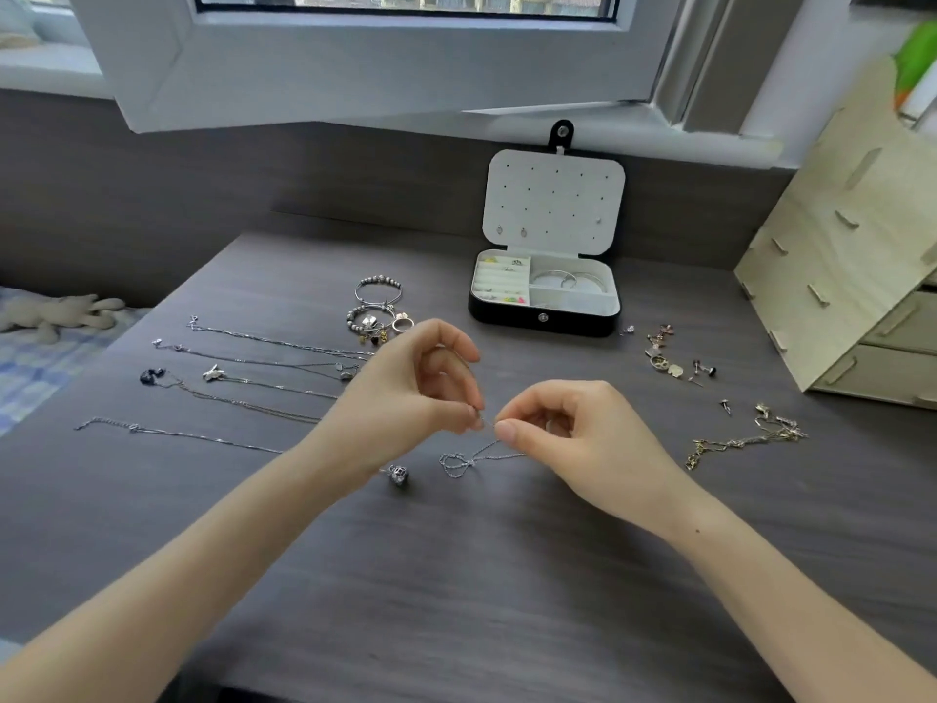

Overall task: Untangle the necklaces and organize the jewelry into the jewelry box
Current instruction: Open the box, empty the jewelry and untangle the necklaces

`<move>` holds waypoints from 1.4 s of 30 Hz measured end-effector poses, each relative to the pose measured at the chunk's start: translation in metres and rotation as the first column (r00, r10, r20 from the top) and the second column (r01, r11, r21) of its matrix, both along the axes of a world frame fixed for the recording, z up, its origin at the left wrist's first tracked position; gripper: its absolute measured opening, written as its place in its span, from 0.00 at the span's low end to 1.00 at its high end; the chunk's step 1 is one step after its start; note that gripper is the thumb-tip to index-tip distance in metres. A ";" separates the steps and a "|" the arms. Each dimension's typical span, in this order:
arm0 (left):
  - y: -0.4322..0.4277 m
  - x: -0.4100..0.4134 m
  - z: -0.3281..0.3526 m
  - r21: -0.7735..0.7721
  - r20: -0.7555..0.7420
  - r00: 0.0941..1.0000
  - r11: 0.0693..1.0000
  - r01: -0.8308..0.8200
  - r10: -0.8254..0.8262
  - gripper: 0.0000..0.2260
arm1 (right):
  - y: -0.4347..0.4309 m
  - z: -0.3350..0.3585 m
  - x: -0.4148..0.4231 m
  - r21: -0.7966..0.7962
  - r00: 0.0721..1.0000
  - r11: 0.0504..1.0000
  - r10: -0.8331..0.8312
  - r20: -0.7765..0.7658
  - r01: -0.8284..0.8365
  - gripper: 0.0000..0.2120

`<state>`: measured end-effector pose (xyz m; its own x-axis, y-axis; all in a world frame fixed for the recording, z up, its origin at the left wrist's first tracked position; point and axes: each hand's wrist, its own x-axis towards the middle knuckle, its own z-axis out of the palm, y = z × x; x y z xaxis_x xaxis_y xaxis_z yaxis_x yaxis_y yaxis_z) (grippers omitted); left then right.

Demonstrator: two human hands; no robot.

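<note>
Centre of frame: left hand [405, 393] and right hand [573, 433] each pinch the thin silver chain [482, 450] between thumb and forefinger, fingertips nearly touching. Its knotted loop [453, 461] lies just below them, slightly nearer the left hand. The open jewelry box [545, 322] stands well above.

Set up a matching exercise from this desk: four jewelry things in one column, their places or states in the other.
1. jewelry box
2. silver chain
3. gold chain
4. beaded bangles

A. pinched between left hand and right hand
B. tangled, on the desk's right side
C. open, at the back
D. just left of the box

Pairs: 1-C, 2-A, 3-B, 4-D.
</note>
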<state>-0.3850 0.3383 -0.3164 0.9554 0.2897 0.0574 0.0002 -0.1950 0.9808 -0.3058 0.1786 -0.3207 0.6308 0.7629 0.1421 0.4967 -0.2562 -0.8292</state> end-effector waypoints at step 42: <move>-0.004 -0.030 0.042 0.206 0.302 0.953 0.977 -0.047 -0.017 0.05 | 0.025 0.024 -0.014 0.306 0.913 0.944 0.228 -0.337 -0.123 0.15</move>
